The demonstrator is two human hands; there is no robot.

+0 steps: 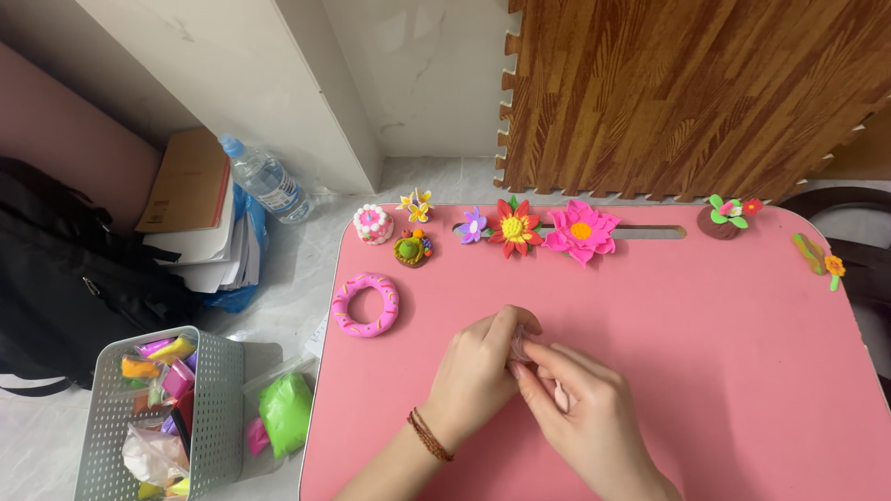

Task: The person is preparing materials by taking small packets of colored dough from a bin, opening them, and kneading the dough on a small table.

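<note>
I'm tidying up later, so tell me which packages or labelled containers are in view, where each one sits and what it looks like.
Water bottle: on the floor left of the table, lying tilted, clear plastic, blue cap, pale label.
Basket: floor, lower left, grey perforated plastic, holding wrapped clay packs in yellow, orange, pink and purple.
Green clay bag: beside the basket, clear wrap.

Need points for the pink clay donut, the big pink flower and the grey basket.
pink clay donut [365, 304]: head view, on the ring's top edge.
big pink flower [581, 231]: head view, on its orange centre.
grey basket [215, 408]: head view, on the perforated right wall.
</note>
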